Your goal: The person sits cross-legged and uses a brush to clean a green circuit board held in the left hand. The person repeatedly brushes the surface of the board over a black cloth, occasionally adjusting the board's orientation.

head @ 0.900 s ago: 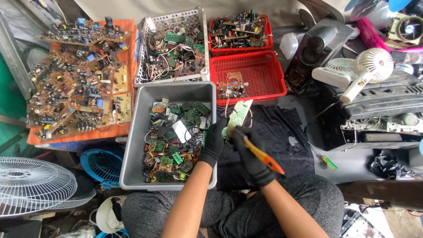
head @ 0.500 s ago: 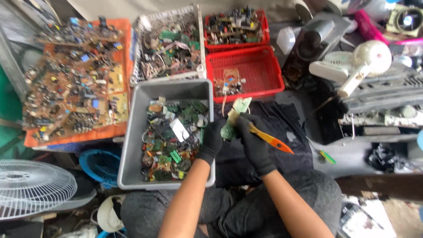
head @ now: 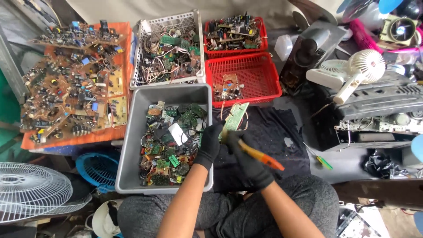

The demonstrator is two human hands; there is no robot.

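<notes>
While the person sits cross-legged among sorted scrap, the widest thing in view is the orange tray [head: 125,53] at upper left, heaped with brown circuit boards. Next in size comes the grey plastic bin [head: 132,145] just in front of the person's knees, holding a loose pile of small green boards and parts. Beyond it stands a white lattice basket [head: 140,66] of wires and boards, and to the right of that two red baskets: the far one [head: 260,33] is full of parts, the near one [head: 260,83] holds only a few small boards at its left end. A black cloth [head: 282,132] lies spread in front of the near red basket. A white handheld fan [head: 352,70] lies to the right on grey casings, and a white fan grille [head: 31,191] sits at lower left.

Both hands wear black gloves. The left hand [head: 209,143] is closed around the lower end of a pale green circuit board [head: 235,115], which is held up over the black cloth, just right of the grey bin's rim. The right hand [head: 249,163] is clenched on an orange-handled tool [head: 262,156], its working end meeting the board's lower edge beside the left grip; what kind of tip it has cannot be told. A small green-handled screwdriver [head: 324,162] lies well apart on the right.
</notes>
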